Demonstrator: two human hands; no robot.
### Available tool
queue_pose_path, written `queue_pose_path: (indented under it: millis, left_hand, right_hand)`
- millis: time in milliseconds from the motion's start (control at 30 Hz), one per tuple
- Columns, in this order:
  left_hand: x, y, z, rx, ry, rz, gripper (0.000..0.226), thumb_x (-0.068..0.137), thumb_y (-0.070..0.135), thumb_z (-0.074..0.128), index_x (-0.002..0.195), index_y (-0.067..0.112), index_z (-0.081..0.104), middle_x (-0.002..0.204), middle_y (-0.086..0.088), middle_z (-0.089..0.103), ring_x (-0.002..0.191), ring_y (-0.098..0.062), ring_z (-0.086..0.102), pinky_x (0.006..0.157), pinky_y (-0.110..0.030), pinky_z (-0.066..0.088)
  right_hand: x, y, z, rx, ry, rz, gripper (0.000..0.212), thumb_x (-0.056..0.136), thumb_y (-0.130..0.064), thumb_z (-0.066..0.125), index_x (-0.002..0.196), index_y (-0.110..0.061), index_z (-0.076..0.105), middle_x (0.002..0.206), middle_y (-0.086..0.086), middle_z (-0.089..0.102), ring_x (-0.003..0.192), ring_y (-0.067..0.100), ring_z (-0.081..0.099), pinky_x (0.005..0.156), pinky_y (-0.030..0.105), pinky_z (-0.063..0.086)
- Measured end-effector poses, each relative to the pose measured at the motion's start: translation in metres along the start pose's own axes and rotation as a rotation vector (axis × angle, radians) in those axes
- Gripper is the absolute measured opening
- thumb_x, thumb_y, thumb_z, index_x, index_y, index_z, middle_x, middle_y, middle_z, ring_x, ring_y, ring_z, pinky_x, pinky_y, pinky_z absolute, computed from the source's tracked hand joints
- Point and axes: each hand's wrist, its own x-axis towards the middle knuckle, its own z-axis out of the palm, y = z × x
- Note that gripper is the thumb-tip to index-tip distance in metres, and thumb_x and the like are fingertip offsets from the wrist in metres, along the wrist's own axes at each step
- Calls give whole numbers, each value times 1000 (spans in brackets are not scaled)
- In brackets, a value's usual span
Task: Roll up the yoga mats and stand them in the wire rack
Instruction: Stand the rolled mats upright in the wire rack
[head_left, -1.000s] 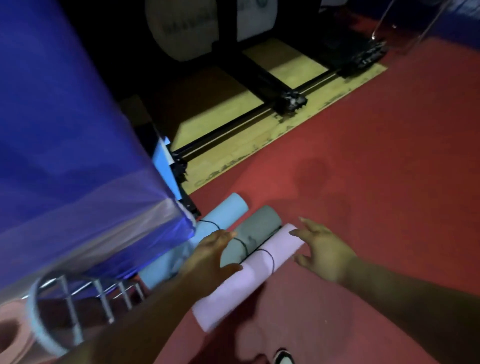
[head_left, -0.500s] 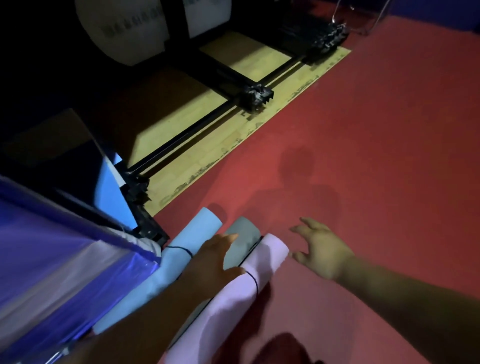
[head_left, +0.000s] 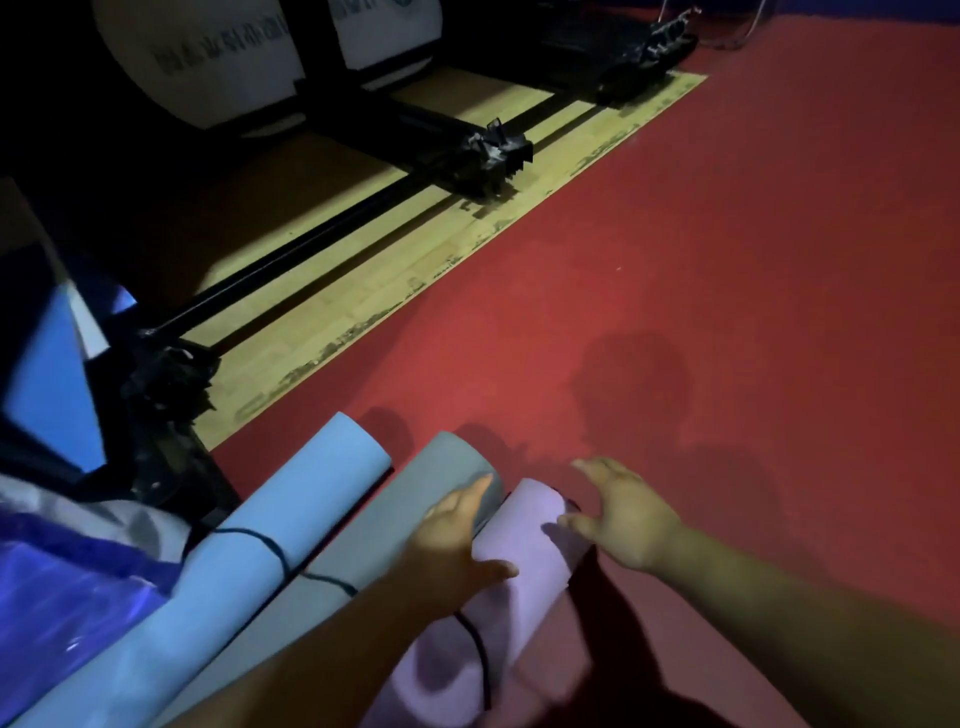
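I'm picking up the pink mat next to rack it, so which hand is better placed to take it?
Left. The left hand rests on the pink mat, thumb across its top, fingers along the seam with the grey mat. The right hand is spread open beside the roll's far end.

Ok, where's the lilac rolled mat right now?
Bottom centre of the head view, on the red floor: the lilac mat lies rightmost of three rolls, against the grey mat, with the left hand resting on it.
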Motion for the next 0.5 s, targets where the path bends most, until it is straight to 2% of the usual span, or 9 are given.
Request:
queue_pose_path:
  millis: [133,233,300,367,433,500]
  left_hand:
    - [10,-15,42,21,53,-19,127,58,79,66,157,12,23,153,-10,45,142,-27,44,117,-37,34]
    - [8,-15,54,46,41,-83,130,56,69,78,158,12,21,149,-9,51,136,-28,50,109,-30,37]
    - [6,-7,52,3,-11,-129,126,63,52,86,160,18,13,154,-3,46,139,-23,47,106,-22,35]
    - [4,-1,45,-19,-41,-162,124,71,42,86,162,19,5,159,-1,39,142,-20,42,107,-23,35]
    - [0,4,33,-28,-44,-177,126,73,41,86,162,20,0,160,-2,37,142,-20,41,106,-23,36]
    - [-9,9,9,-52,-21,-180,133,67,50,87,162,23,-2,161,3,34,144,-17,38,109,-25,35]
  right_hand:
    - [30,30,35,231,-56,92,101,79,-58,78,158,-17,29,160,4,37,145,20,38,117,29,30]
    - [37,38,59,333,-151,118,100,85,-50,76,160,-14,22,162,4,34,146,19,37,116,25,30]
    - [38,38,69,386,-150,106,95,87,-42,77,159,-12,24,162,4,33,147,18,35,113,21,27]
    - [37,34,68,476,-125,95,94,83,-34,82,158,-14,30,159,2,39,143,16,39,110,19,29]
    - [34,24,57,585,-89,80,101,73,-35,89,156,-22,33,152,1,47,135,16,48,112,28,39]
    - [27,3,40,657,-81,42,106,67,-30,93,155,-30,34,131,0,60,115,15,62,100,34,51]
